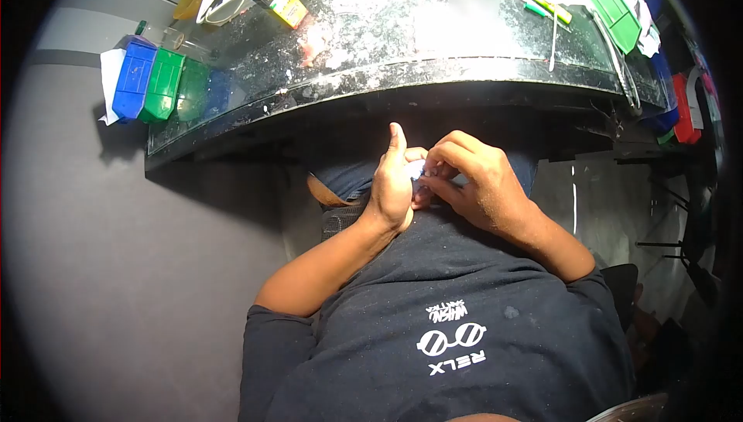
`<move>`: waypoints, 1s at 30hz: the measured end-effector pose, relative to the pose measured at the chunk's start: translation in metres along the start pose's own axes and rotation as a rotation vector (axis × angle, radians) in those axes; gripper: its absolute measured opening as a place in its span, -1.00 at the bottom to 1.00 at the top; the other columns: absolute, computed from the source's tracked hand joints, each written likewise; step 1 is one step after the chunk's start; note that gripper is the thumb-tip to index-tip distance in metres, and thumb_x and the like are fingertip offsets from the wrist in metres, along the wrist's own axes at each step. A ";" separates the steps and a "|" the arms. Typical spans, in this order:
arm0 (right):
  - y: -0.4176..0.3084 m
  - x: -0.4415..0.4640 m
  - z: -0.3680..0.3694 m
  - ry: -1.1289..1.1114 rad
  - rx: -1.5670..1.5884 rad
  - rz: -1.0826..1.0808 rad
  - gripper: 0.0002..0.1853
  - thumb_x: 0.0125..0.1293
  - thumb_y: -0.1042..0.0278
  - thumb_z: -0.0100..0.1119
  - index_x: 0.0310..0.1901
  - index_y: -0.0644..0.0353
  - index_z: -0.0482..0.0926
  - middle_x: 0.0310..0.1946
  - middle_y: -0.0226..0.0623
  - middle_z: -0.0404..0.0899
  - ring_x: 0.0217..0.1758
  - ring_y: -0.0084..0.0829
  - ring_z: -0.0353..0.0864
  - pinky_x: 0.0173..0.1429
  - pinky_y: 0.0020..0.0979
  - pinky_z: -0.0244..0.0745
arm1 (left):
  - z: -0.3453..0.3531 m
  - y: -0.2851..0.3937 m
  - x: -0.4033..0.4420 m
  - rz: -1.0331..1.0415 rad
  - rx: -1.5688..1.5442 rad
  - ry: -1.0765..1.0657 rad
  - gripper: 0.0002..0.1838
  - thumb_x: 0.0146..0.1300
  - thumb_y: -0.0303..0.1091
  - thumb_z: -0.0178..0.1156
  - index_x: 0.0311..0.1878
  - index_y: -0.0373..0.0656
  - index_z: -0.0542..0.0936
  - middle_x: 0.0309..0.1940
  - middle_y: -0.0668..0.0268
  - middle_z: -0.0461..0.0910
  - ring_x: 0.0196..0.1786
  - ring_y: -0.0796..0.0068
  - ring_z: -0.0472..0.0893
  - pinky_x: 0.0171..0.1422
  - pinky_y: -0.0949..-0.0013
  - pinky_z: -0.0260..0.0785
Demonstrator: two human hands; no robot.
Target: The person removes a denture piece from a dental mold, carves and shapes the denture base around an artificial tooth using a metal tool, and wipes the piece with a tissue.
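Head view, and from where I stand the far left shows a blue bin (133, 82) hanging beside a dark green bin (164, 85) at the corner of the glass-topped table (371, 44), whose surface is badly smeared with white. Further along stands a black-and-yellow box (288, 8), tilted a little. Below the table's near edge, in front of the dark shirt (464, 267), the left hand (392, 186) has its thumb raised and its other fingers bent in behind a small pale piece (418, 168); whether they really grip it, I can't tell. The piece sits between the two hands, over the lap: whitish-blue with a darker blue patch, mostly covered by fingers, so its full shape and material escape me. Next, the right hand (481, 178) has thumb and fingertips pinched together on it. I'd judge the handwork to be under way, since both hands are at the piece and it isn't set down; nothing visible marks any part as finished, and how much remains I can't say. Over to the right, a thin white stick (553, 43) lies on the table, then a light green bin (610, 6), and finally a red container (684, 109).
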State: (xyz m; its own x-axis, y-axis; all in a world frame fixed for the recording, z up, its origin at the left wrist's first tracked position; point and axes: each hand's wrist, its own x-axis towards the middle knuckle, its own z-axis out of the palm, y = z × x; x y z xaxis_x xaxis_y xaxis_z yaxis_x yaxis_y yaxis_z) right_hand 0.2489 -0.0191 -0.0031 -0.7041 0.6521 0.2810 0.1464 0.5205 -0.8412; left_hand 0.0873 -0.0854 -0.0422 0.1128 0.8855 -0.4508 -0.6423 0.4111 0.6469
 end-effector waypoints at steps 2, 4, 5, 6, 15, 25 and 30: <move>0.001 0.000 0.001 0.028 -0.093 -0.091 -0.79 0.10 0.54 0.42 -0.25 0.27 0.58 -0.34 -0.20 0.56 -0.37 -0.24 0.68 -0.26 -0.29 0.63 | 0.008 0.001 -0.001 0.041 0.084 0.116 -0.15 0.51 0.44 -0.42 -0.47 -0.12 0.53 -0.57 0.32 0.55 -0.71 0.64 0.37 -0.70 0.55 0.13; -0.001 -0.001 0.001 0.059 -0.185 -0.182 -0.80 0.11 0.55 0.41 -0.23 0.26 0.60 -0.32 -0.20 0.58 -0.38 -0.25 0.68 -0.25 -0.29 0.64 | 0.003 0.001 0.001 0.012 0.064 0.114 -0.18 0.51 0.43 -0.42 -0.41 -0.11 0.53 -0.52 0.32 0.57 -0.65 0.60 0.44 -0.65 0.52 0.18; -0.006 -0.001 0.001 0.094 -0.176 -0.187 -0.81 0.13 0.55 0.41 -0.22 0.26 0.62 -0.30 -0.20 0.59 -0.36 -0.28 0.69 -0.25 -0.31 0.64 | 0.001 0.002 0.001 -0.022 0.047 0.114 -0.21 0.52 0.41 -0.41 -0.36 -0.10 0.53 -0.47 0.32 0.59 -0.58 0.57 0.50 -0.61 0.49 0.24; -0.009 0.000 0.000 0.131 -0.167 -0.194 -0.82 0.16 0.55 0.41 -0.20 0.26 0.64 -0.28 -0.20 0.61 -0.35 -0.30 0.70 -0.24 -0.34 0.64 | 0.004 0.004 0.000 0.020 0.022 0.104 -0.30 0.58 0.30 -0.33 -0.23 -0.13 0.55 -0.45 0.32 0.60 -0.55 0.58 0.54 -0.59 0.49 0.29; -0.009 0.004 -0.026 0.151 0.178 0.168 -0.83 0.28 0.55 0.38 -0.11 0.33 0.69 -0.29 -0.25 0.68 -0.30 -0.53 0.70 -0.19 -0.49 0.62 | 0.019 0.021 -0.015 0.902 0.987 0.103 -0.81 0.41 -0.56 0.16 0.05 -0.34 0.61 -0.15 0.20 0.68 -0.10 0.46 0.65 0.06 0.41 0.47; -0.013 0.003 -0.035 0.080 0.402 0.220 -0.82 0.31 0.44 0.41 -0.12 0.33 0.70 -0.30 -0.25 0.69 -0.31 -0.56 0.66 -0.22 -0.48 0.58 | 0.029 0.024 -0.014 1.093 1.138 0.143 -0.93 0.34 -0.63 0.16 -0.16 -0.34 0.60 -0.28 0.13 0.66 -0.24 0.37 0.65 -0.08 0.40 0.49; -0.012 0.003 -0.028 0.101 0.471 0.087 -0.85 0.33 0.60 0.31 -0.07 0.33 0.69 -0.18 -0.24 0.68 -0.17 -0.49 0.76 -0.14 -0.51 0.65 | 0.032 0.021 -0.019 1.132 0.930 0.169 -0.92 0.39 -0.64 0.14 -0.11 -0.33 0.58 -0.25 0.15 0.67 -0.21 0.50 0.60 -0.07 0.48 0.44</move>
State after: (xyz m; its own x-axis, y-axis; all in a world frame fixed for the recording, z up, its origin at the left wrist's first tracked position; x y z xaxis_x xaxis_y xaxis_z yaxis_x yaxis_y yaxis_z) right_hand 0.2641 -0.0078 0.0207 -0.6290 0.7444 0.2239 -0.1446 0.1710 -0.9746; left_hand 0.0957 -0.0862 -0.0002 -0.2363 0.8143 0.5302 0.3879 -0.4212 0.8198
